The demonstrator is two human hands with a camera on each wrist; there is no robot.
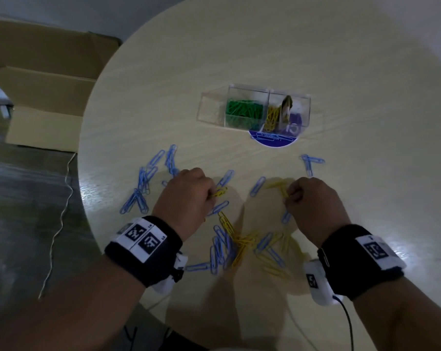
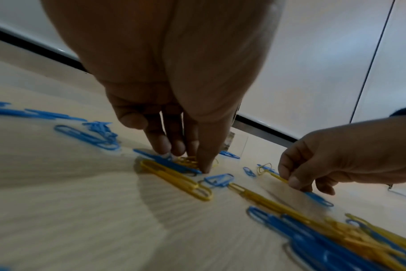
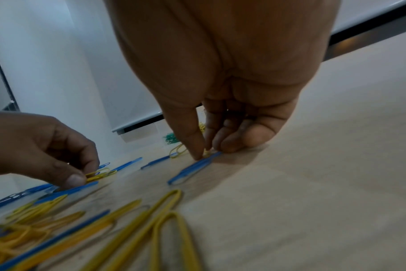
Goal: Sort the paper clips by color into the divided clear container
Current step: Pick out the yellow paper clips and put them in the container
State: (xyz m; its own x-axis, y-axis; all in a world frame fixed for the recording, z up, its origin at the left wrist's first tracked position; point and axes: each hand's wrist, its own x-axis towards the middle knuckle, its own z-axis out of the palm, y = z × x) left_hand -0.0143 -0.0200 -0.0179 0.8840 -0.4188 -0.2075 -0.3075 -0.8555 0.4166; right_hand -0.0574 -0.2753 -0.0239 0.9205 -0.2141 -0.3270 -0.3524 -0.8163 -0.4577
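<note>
— Two hands, head view: left hand (image 1: 186,196) and right hand (image 1: 313,201) each pinched yellow clips (image 1: 220,192) mid-tabletop (image 1: 366,198); divided container (image 1: 255,108) lay straight ahead toward the far edge, its long axis crosswise.

— Nearer hand?

— Right, marginally, by my judgement. Left wrist view: fingertips (image 2: 204,165) closed on yellow clips. Right wrist view: fingertips (image 3: 198,154) nipped one yellow clip, beside a blue clip (image 3: 192,170).
</note>
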